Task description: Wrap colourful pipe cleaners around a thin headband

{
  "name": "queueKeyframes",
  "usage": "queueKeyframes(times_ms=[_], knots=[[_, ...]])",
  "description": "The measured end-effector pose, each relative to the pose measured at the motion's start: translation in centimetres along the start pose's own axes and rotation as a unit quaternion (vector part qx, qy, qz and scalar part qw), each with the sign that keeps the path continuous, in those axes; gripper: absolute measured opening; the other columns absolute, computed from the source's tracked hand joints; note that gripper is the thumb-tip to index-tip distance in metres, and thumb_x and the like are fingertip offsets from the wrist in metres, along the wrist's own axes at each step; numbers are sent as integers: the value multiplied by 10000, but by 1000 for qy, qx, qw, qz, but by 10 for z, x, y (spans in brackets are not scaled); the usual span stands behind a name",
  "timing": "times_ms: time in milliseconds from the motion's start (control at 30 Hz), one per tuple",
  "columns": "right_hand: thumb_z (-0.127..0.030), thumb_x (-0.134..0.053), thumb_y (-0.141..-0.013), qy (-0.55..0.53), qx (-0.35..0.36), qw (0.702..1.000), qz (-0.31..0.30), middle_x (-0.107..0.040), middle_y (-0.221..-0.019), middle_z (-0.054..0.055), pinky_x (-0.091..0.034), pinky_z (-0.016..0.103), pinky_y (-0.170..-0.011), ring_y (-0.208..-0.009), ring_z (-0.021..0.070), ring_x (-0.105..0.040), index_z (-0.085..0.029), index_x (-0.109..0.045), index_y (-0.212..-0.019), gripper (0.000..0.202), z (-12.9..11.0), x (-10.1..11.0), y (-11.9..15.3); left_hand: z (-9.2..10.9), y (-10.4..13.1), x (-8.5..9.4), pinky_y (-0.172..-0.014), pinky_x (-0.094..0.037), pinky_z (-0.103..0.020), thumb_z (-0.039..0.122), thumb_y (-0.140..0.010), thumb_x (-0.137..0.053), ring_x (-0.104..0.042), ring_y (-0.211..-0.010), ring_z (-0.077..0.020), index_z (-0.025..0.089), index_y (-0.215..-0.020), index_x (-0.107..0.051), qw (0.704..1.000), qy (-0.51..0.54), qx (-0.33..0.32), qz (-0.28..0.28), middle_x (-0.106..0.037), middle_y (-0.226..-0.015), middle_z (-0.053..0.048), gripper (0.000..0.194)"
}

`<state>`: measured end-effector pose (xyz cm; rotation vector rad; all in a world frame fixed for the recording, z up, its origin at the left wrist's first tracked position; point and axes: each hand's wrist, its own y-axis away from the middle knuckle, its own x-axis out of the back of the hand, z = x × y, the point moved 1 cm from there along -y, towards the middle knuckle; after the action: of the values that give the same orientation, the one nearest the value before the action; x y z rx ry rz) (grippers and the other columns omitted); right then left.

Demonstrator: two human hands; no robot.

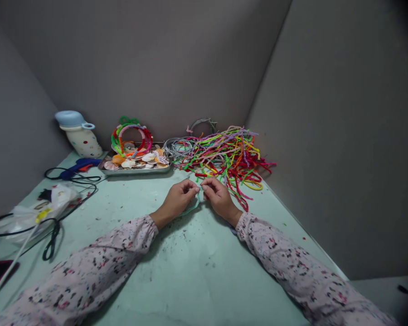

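Note:
Both hands are close together above the middle of the table. My left hand (181,198) is closed, its thumb and fingertips pinching a thin light-teal strand (192,208) that curves below it. Just to its right, my right hand (218,198) is pinched too, its fingertips at the upper end of the teal strand. Behind my right hand lies a tangled heap of colourful fuzzy stems (229,151). A metal tray (136,172) of seashells (149,157) stands farther back to the left, with colourful fuzzy rings (131,136) on it.
Coiled grey wire (180,147) lies between tray and heap. A bottle (83,138) with a blue lid stands at the back left. Black cables (54,237), a plastic bag (63,197) and a dark blue item (78,167) lie on the left. Grey walls enclose the green table (197,280).

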<state>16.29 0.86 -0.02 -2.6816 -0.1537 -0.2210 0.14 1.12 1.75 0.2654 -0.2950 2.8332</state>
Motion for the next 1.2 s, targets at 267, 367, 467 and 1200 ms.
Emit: queueKeyframes(times_ms=[267,367,467,1200], knots=[[-323,-511,-874,-8,-9,1000,-2,-518,-670,-28,-405,251,-541,-569,121,-499,-217,-561,-935,132,1,0,-1,0,1,-1,-455,-281,-194,392,-806,-566,-379,-496,-78,149,-816,-599,1000,-15,-4,4,-464,-581,39,245],[-329,-513,-878,-11,-9,1000,-2,-513,-671,-30,-402,247,-544,-572,118,-501,-214,-558,-932,135,0,0,-1,0,1,-1,-472,-300,-192,387,-804,-573,-396,-515,-79,151,-835,-589,1000,-18,-12,0,-478,-599,39,238],[-330,-515,-880,-17,-7,1000,-3,-517,-690,-30,-402,243,-550,-578,111,-503,-214,-558,-935,136,1,0,-1,1,2,0,-481,-308,-190,369,-803,-575,-393,-511,-75,154,-849,-585,1000,-28,-15,0,-488,-601,43,220],[-306,-567,-844,16,46,996,76,-532,-1036,42,-474,283,-665,-718,128,-564,-235,-557,-1053,221,-7,2,-2,8,3,0,-580,-393,-224,341,-797,-578,-519,-629,-124,146,-847,-667,996,-66,-37,49,-623,-701,-7,220]])
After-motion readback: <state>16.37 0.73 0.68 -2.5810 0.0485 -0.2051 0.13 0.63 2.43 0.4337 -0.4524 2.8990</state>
